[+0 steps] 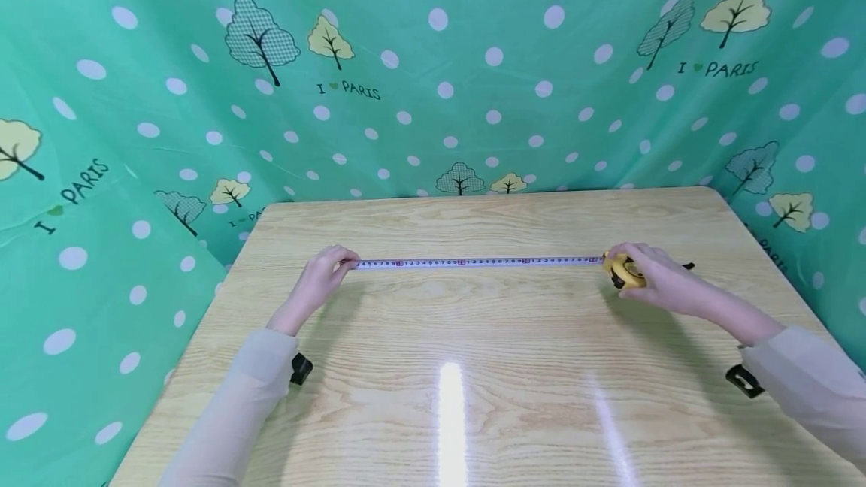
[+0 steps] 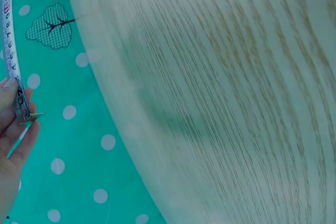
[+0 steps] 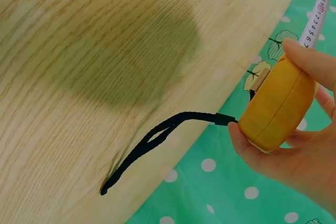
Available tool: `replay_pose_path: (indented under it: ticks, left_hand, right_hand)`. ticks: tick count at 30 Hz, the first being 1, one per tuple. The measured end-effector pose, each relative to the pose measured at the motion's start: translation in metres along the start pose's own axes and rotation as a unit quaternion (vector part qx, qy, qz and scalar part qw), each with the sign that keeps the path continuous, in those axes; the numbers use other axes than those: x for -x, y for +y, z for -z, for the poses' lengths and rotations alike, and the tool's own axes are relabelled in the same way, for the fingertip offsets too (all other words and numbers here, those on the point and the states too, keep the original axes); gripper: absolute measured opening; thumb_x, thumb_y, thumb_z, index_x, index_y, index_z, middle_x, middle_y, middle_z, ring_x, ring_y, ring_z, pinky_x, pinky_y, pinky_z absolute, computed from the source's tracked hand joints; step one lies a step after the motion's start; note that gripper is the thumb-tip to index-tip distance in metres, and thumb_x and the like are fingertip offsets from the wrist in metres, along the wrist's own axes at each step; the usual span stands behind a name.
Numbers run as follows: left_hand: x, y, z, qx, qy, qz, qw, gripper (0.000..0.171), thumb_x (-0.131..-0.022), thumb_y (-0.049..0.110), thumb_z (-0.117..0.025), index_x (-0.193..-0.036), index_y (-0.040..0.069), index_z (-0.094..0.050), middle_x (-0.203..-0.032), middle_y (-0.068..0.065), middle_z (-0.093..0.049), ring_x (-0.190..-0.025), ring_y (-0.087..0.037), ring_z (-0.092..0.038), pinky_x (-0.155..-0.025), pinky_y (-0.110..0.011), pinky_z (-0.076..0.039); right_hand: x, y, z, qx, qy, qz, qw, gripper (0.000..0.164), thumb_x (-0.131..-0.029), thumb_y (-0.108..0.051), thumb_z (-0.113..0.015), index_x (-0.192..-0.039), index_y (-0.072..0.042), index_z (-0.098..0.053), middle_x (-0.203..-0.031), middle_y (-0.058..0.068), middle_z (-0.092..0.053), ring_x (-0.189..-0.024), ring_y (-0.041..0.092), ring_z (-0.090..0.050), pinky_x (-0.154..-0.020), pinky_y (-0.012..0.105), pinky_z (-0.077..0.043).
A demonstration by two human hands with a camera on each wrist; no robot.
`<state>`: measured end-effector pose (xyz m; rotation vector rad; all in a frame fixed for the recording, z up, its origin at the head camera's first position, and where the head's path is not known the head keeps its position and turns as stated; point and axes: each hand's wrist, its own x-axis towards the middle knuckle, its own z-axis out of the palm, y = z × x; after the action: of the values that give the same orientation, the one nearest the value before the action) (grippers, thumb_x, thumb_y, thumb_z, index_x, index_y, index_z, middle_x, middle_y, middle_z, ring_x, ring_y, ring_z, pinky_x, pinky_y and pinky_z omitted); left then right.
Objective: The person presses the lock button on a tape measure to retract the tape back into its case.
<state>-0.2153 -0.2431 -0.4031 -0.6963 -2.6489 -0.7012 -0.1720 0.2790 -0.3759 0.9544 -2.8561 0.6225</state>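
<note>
A tape measure with a yellow case [image 1: 624, 270] has its white blade [image 1: 460, 262] drawn out straight between my two hands, above the table. My left hand [image 1: 322, 274] pinches the blade's free end between thumb and fingers. In the left wrist view the metal end hook [image 2: 32, 117] pokes out past the fingertips. My right hand [image 1: 652, 276] grips the yellow case, its fingers curled round the sides. A black wrist strap [image 3: 157, 129] hangs from the case, its loop drooping over the wood in the right wrist view.
The light wood table [image 1: 406, 337] has its far edge near a green polka-dot cloth [image 1: 433, 96] printed with trees, which also covers both sides. Black wrist mounts [image 1: 301, 369] show at both sleeves. Light glare streaks the table's near half.
</note>
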Motion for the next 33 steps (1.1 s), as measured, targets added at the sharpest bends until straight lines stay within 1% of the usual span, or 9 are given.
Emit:
replay_pose_path:
  ticks: [3, 5, 9, 12, 17, 23, 28, 33]
  left_hand:
    - [0.0000, 0.0002, -0.0004, -0.001, 0.002, 0.000, 1.0000, 0.008, -0.081, 0.000, -0.061, -0.087, 0.001, -0.065, -0.084, -0.010, -0.063, -0.080, -0.024, -0.058, -0.069, -0.035, -0.051]
    - [0.0005, 0.0006, -0.0004, 0.001, 0.001, 0.001, 1.0000, 0.008, -0.081, 0.000, -0.061, -0.087, 0.001, -0.064, -0.084, -0.010, -0.063, -0.080, -0.024, -0.058, -0.069, -0.036, -0.051]
    - [0.0006, 0.0022, -0.0002, 0.003, -0.003, 0.010, 0.9999, 0.007, -0.081, 0.001, -0.060, -0.087, 0.001, -0.065, -0.084, -0.010, -0.063, -0.080, -0.024, -0.058, -0.069, -0.035, -0.051]
    - [0.0004, 0.0032, 0.0000, 0.005, -0.004, 0.012, 0.9999, 0.007, -0.081, 0.001, -0.060, -0.087, 0.001, -0.065, -0.084, -0.010, -0.063, -0.080, -0.024, -0.058, -0.069, -0.035, -0.051]
    - [0.0008, 0.0043, -0.0002, 0.003, -0.003, 0.009, 1.0000, 0.008, -0.081, 0.000, -0.060, -0.088, 0.000, -0.065, -0.085, -0.011, -0.063, -0.080, -0.024, -0.059, -0.070, -0.035, -0.051]
    - [0.0005, 0.0073, 0.0023, 0.002, -0.006, 0.016, 0.9999, 0.009, -0.081, 0.000, -0.060, -0.089, 0.001, -0.065, -0.086, -0.011, -0.063, -0.082, -0.024, -0.058, -0.071, -0.036, -0.051]
    - [0.0008, 0.0076, 0.0027, -0.001, -0.006, 0.019, 0.9998, 0.009, -0.081, 0.000, -0.060, -0.089, 0.001, -0.064, -0.086, -0.010, -0.063, -0.082, -0.024, -0.058, -0.071, -0.035, -0.051]
    - [0.0007, 0.0071, 0.0020, -0.003, -0.001, 0.014, 0.9999, 0.008, -0.081, 0.001, -0.061, -0.088, 0.001, -0.065, -0.086, -0.010, -0.063, -0.082, -0.024, -0.058, -0.071, -0.035, -0.051]
  right_hand:
    - [0.0001, 0.0010, 0.0000, -0.004, -0.002, -0.019, 1.000, 0.059, -0.066, -0.003, -0.075, -0.115, 0.001, -0.042, -0.096, 0.013, -0.053, -0.078, 0.020, -0.050, -0.060, 0.030, -0.042]
    - [0.0005, 0.0017, 0.0006, -0.007, -0.002, -0.028, 1.000, 0.062, -0.066, -0.003, -0.075, -0.118, 0.004, -0.040, -0.097, 0.015, -0.053, -0.080, 0.022, -0.051, -0.062, 0.033, -0.044]
    - [0.0017, 0.0027, 0.0016, -0.006, -0.005, -0.053, 0.999, 0.065, -0.068, -0.006, -0.074, -0.121, 0.006, -0.040, -0.102, 0.020, -0.051, -0.086, 0.029, -0.050, -0.066, 0.038, -0.043]
    - [0.0022, 0.0035, 0.0020, -0.007, -0.011, -0.068, 0.998, 0.065, -0.069, -0.007, -0.074, -0.122, 0.005, -0.039, -0.104, 0.021, -0.050, -0.088, 0.031, -0.048, -0.068, 0.040, -0.042]
    - [0.0029, 0.0036, 0.0022, -0.007, -0.010, -0.073, 0.997, 0.065, -0.068, -0.007, -0.074, -0.122, 0.005, -0.040, -0.104, 0.021, -0.051, -0.087, 0.032, -0.048, -0.067, 0.040, -0.043]
    - [0.0042, 0.0015, 0.0044, -0.007, -0.016, -0.088, 0.996, 0.065, -0.069, -0.009, -0.074, -0.123, 0.004, -0.040, -0.104, 0.021, -0.050, -0.088, 0.033, -0.047, -0.067, 0.041, -0.042]
    - [0.0040, 0.0017, 0.0039, -0.004, -0.012, -0.086, 0.996, 0.065, -0.068, -0.009, -0.075, -0.123, 0.003, -0.041, -0.103, 0.021, -0.051, -0.087, 0.032, -0.047, -0.067, 0.041, -0.042]
    - [0.0034, 0.0029, 0.0025, -0.002, -0.007, -0.082, 0.997, 0.066, -0.067, -0.009, -0.075, -0.122, 0.004, -0.041, -0.105, 0.023, -0.051, -0.089, 0.034, -0.047, -0.068, 0.043, -0.042]
